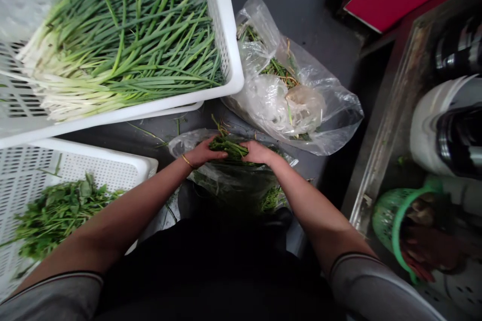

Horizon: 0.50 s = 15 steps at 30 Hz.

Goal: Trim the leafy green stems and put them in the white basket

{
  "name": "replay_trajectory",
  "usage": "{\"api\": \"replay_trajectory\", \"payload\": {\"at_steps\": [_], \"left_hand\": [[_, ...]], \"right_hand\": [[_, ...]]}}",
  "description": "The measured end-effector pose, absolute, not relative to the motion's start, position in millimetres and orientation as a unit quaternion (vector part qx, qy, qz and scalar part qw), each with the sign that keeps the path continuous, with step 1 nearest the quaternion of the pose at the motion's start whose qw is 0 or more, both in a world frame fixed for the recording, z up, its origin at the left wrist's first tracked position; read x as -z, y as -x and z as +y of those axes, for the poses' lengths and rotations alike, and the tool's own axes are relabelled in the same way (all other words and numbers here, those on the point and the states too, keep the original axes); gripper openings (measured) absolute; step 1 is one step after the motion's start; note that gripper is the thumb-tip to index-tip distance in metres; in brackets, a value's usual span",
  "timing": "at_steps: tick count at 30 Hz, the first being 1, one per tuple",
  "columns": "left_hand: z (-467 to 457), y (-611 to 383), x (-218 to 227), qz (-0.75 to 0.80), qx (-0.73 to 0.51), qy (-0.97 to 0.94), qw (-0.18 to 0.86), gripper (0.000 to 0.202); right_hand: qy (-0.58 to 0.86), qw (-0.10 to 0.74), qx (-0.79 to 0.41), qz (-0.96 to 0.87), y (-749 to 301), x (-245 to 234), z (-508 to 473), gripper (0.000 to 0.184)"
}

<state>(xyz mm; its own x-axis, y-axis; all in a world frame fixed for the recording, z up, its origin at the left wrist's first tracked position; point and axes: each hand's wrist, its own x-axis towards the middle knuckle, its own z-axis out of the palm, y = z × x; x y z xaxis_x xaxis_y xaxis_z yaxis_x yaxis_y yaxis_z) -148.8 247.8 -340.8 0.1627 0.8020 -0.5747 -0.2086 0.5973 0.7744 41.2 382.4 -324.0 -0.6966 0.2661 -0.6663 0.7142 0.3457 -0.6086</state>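
Observation:
Both hands are low in front of me, over an opened clear plastic bag (226,180) of green herbs. My left hand (203,152) is closed round one end of a bunch of leafy green herbs (231,148), its thumb lying across the stems. At the bunch's other end, my right hand (258,153) grips it with curled fingers. Thin roots or stem ends stick up from the bunch. More greens (273,198) show through the lower right of the bag. Much of the bag's inside is hidden in shadow.
A white crate (229,55) of scallions (139,40) stands at upper left. Below it, another white crate (145,163) holds leafy greens (64,210). A clear bag of plant scraps (297,105) lies ahead on the dark floor. At right, a metal shelf edge (387,115) borders a green basket (395,225).

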Motion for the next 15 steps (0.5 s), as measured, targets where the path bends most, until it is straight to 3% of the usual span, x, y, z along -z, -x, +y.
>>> {"api": "replay_trajectory", "payload": {"at_steps": [2, 6, 10, 15], "left_hand": [[251, 141, 339, 0.525, -0.399, -0.224, 0.717, 0.066], [250, 137, 343, 0.544, -0.422, -0.125, 0.714, 0.054], [247, 138, 345, 0.531, -0.454, -0.166, 0.696, 0.056], [232, 134, 361, 0.575, -0.343, -0.441, 0.597, 0.070]], "right_hand": [[-0.290, 0.233, 0.475, 0.797, -39, 328, 370, 0.036], [-0.324, 0.175, 0.455, 0.811, -35, 333, 354, 0.065], [-0.338, 0.200, 0.403, 0.827, -33, 331, 356, 0.037], [-0.368, 0.093, 0.428, 0.820, -51, 317, 371, 0.024]]}}
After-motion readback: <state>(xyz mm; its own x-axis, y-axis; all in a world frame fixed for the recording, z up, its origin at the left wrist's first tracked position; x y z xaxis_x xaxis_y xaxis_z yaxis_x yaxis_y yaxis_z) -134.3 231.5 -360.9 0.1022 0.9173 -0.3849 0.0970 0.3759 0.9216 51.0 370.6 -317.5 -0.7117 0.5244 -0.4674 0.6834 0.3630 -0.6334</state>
